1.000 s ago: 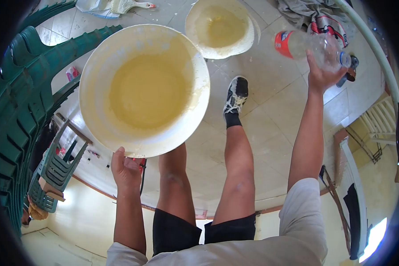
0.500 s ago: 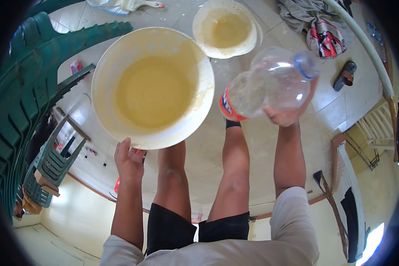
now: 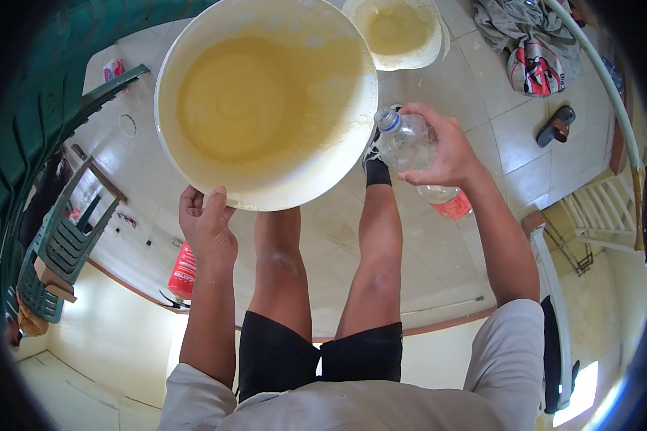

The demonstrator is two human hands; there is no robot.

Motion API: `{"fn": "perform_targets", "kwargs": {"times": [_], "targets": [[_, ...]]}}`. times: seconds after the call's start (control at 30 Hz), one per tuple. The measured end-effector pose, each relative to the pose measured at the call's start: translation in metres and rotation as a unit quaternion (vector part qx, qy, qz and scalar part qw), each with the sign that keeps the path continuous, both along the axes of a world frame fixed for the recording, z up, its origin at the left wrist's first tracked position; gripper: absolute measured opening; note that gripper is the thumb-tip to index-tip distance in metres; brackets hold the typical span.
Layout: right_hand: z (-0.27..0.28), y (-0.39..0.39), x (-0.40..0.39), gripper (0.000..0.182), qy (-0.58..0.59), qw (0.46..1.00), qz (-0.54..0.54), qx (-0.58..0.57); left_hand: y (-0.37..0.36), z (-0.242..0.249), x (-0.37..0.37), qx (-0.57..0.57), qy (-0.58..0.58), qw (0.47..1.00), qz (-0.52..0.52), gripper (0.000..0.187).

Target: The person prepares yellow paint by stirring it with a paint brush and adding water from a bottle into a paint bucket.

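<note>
1. head view, the work in hand: the left hand (image 3: pixel 207 226) holds the big bucket (image 3: pixel 266 100) of yellowish paint by its near rim, tilted toward the camera, while the right hand (image 3: pixel 442 151) brings a clear plastic bottle (image 3: pixel 417 161) up beside the rim, blue neck pointing at the bucket.

2. doing it well, as i judge it: keep the bucket steady and level enough that the paint stays off the low edge, and bring the bottle's mouth over the rim before tipping, so nothing runs down the outside onto the legs below.

3. left fingers (image 3: pixel 193 205): curled up over the rim's edge, close together, thumb on the near side (a hook grip on the lip, not a full wrap).

4. right fingers (image 3: pixel 428 113): wrapped round the bottle's upper body, closed firmly on it; the red-labelled base sticks out below the palm. i cannot tell whether a cap is on.

5. around: a second bucket (image 3: pixel 399 32) on the tiled floor beyond, crumpled cloth (image 3: pixel 528 43) and a sandal (image 3: pixel 557 126) to the right, stacked green chairs (image 3: pixel 57 244) at left.
</note>
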State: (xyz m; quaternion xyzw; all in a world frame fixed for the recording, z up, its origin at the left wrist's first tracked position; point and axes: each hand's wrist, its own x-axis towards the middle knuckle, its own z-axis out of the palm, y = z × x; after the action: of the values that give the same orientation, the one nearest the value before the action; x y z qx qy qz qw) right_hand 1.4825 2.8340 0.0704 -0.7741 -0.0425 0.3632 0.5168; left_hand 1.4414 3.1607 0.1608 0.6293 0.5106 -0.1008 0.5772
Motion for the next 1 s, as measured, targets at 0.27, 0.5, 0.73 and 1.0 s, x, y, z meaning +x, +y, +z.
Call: {"fn": "perform_targets", "kwargs": {"times": [0.27, 0.5, 0.73, 1.0], "targets": [[-0.007, 0.003, 0.012, 0.074, 0.035, 0.997, 0.057, -0.049, -0.003, -0.001, 0.001, 0.034, -0.003, 0.999, -0.027, 0.031], [-0.021, 0.0, 0.011, 0.076, 0.05, 0.994, 0.057, -0.075, 0.005, -0.007, -0.009, -0.01, 0.014, 1.0, 0.001, 0.042], [-0.023, 0.003, 0.007, 0.076, -0.023, 0.998, 0.057, -0.025, 0.012, -0.012, -0.012, -0.026, 0.008, 1.0, 0.001, 0.04], [-0.029, 0.008, -0.019, 0.074, -0.166, 0.985, -0.014, -0.049, 0.014, -0.011, -0.008, -0.045, -0.002, 0.999, 0.022, 0.039]]}}
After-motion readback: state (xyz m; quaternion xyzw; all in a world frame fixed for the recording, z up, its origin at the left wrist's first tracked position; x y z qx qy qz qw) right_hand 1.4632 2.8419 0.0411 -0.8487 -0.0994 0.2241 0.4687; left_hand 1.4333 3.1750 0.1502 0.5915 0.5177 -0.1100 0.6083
